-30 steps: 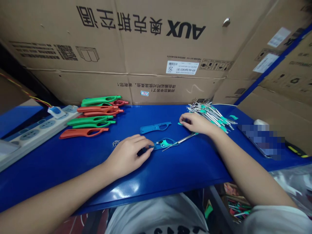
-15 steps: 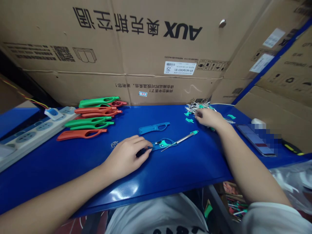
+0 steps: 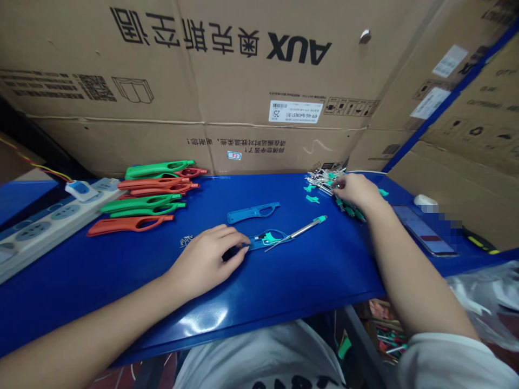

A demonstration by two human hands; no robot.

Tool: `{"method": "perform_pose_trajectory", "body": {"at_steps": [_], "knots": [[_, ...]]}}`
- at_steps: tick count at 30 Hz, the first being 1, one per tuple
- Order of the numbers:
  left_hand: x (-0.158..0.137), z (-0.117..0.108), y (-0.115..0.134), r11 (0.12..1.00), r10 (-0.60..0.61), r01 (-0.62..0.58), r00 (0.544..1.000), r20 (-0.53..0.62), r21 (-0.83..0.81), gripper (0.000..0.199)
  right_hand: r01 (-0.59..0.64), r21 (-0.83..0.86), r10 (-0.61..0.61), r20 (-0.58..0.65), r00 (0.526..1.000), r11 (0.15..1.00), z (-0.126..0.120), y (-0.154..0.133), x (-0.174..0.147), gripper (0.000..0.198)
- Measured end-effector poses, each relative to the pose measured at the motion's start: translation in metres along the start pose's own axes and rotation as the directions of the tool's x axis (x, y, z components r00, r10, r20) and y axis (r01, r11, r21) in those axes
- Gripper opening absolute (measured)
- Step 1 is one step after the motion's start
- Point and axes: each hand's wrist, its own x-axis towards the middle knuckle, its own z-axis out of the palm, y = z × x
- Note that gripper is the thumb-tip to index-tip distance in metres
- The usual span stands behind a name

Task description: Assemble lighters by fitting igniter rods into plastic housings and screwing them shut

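My left hand is closed round the handle end of a blue lighter casing half on the table. In that casing's loop lie a teal trigger piece and white wire. Across its tip rests a metal lighter tube with a teal end. A second blue casing half lies just behind, apart from the hand. At the back right, my right hand has its fingers curled down at a pile of metal tubes and teal parts. What its fingertips pinch, if anything, is hidden.
Green and orange lighter casings are stacked at the left beside a white power strip. Small metal pins lie near my left hand. A phone sits at the right. Cardboard walls the blue table at the back.
My right hand has shifted slightly to the right over the pile, uncovering more tubes and teal parts. My left hand keeps its hold on the casing. The whole view has moved a little.
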Motion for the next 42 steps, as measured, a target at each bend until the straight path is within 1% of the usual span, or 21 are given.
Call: {"method": "perform_pose_trajectory", "body": {"at_steps": [2, 6, 9, 12, 14, 16, 17, 18, 19, 21, 22, 24, 25, 26, 27, 29, 31, 33, 36, 39, 42], "knots": [[0.000, 0.000, 0.000, 1.000, 0.002, -0.002, 1.000, -0.003, 0.000, 0.016, -0.011, -0.077, 0.013, 0.023, 1.000, 0.997, 0.006, -0.011, -0.001, 0.027], [0.000, 0.001, 0.001, 1.000, 0.004, -0.004, 1.000, -0.005, 0.002, 0.015, -0.002, -0.118, 0.002, 0.000, 1.000, 0.993, 0.012, -0.026, -0.003, 0.024], [0.000, 0.001, 0.001, 1.000, 0.007, -0.007, 1.000, -0.012, 0.002, 0.015, -0.065, -0.090, 0.062, -0.029, 0.998, 0.994, 0.007, -0.027, -0.007, 0.023], [-0.001, 0.001, 0.001, 1.000, 0.007, -0.007, 0.999, -0.032, -0.012, 0.015, -0.097, 0.007, 0.097, -0.090, 0.991, 0.995, -0.001, -0.028, -0.013, 0.021], [0.000, 0.001, 0.003, 0.999, -0.001, -0.001, 0.998, -0.059, -0.046, 0.014, -0.035, 0.108, 0.052, -0.163, 0.985, 0.994, -0.003, -0.033, -0.018, 0.018], [0.000, 0.002, 0.006, 0.993, -0.023, 0.011, 0.995, -0.102, -0.114, 0.013, 0.130, 0.256, -0.063, -0.253, 0.965, 0.958, 0.001, -0.045, -0.025, 0.016], [0.001, 0.003, 0.008, 0.987, -0.046, 0.026, 0.991, -0.128, -0.160, 0.013, 0.248, 0.343, -0.146, -0.297, 0.944, 0.906, 0.005, -0.053, -0.030, 0.016], [0.001, 0.004, 0.009, 0.976, -0.080, 0.047, 0.985, -0.152, -0.211, 0.013, 0.367, 0.442, -0.227, -0.338, 0.913, 0.818, 0.010, -0.062, -0.036, 0.017], [0.002, 0.005, 0.011, 0.962, -0.126, 0.077, 0.977, -0.174, -0.263, 0.014, 0.449, 0.538, -0.276, -0.374, 0.885, 0.713, 0.015, -0.073, -0.044, 0.018], [0.003, 0.008, 0.012, 0.916, -0.239, 0.153, 0.951, -0.197, -0.371, 0.023, 0.519, 0.682, -0.355, -0.381, 0.854, 0.515, 0.026, -0.094, -0.063, 0.021], [0.003, 0.010, 0.012, 0.885, -0.292, 0.185, 0.936, -0.198, -0.428, 0.028, 0.529, 0.726, -0.400, -0.369, 0.839, 0.439, 0.031, -0.104, -0.074, 0.022], [0.004, 0.014, 0.012, 0.811, -0.379, 0.232, 0.908, -0.181, -0.536, 0.035, 0.537, 0.772, -0.509, -0.329, 0.795, 0.340, 0.037, -0.120, -0.095, 0.023], [0.004, 0.015, 0.012, 0.773, -0.409, 0.243, 0.897, -0.167, -0.586, 0.034, 0.557, 0.773, -0.567, -0.323, 0.758, 0.304, 0.038, -0.126, -0.104, 0.022], [0.004, 0.015, 0.012, 0.737, -0.427, 0.245, 0.891, -0.154, -0.630, 0.032, 0.594, 0.758, -0.627, -0.331, 0.705, 0.270, 0.038, -0.129, -0.112, 0.020], [0.005, 0.015, 0.012, 0.710, -0.431, 0.234, 0.890, -0.148, -0.665, 0.030, 0.636, 0.731, -0.663, -0.350, 0.662, 0.249, 0.038, -0.131, -0.117, 0.018], [0.005, 0.013, 0.014, 0.688, -0.404, 0.186, 0.901, -0.157, -0.701, 0.024, 0.722, 0.653, -0.705, -0.402, 0.584, 0.226, 0.036, -0.130, -0.120, 0.015], [0.005, 0.010, 0.015, 0.696, -0.367, 0.144, 0.913, -0.176, -0.704, 0.021, 0.795, 0.561, -0.729, -0.442, 0.522, 0.229, 0.033, -0.126, -0.117, 0.013], [0.006, 0.007, 0.016, 0.713, -0.356, 0.137, 0.916, -0.186, -0.688, 0.019, 0.848, 0.466, -0.775, -0.427, 0.466, 0.253, 0.028, -0.118, -0.110, 0.015], [0.007, 0.006, 0.012, 0.723, -0.380, 0.170, 0.907, -0.180, -0.670, 0.020, 0.897, 0.327, -0.883, -0.264, 0.388, 0.296, 0.019, -0.107, -0.102, 0.019], [0.008, 0.009, 0.006, 0.724, -0.397, 0.211, 0.906, -0.147, -0.657, 0.024, 0.928, 0.244, -0.947, -0.082, 0.311, 0.283, 0.014, -0.100, -0.099, 0.018], [0.007, 0.012, 0.004, 0.753, -0.375, 0.233, 0.921, -0.110, -0.616, 0.027, 0.940, 0.208, -0.959, -0.028, 0.284, 0.272, 0.014, -0.099, -0.101, 0.016]]}}
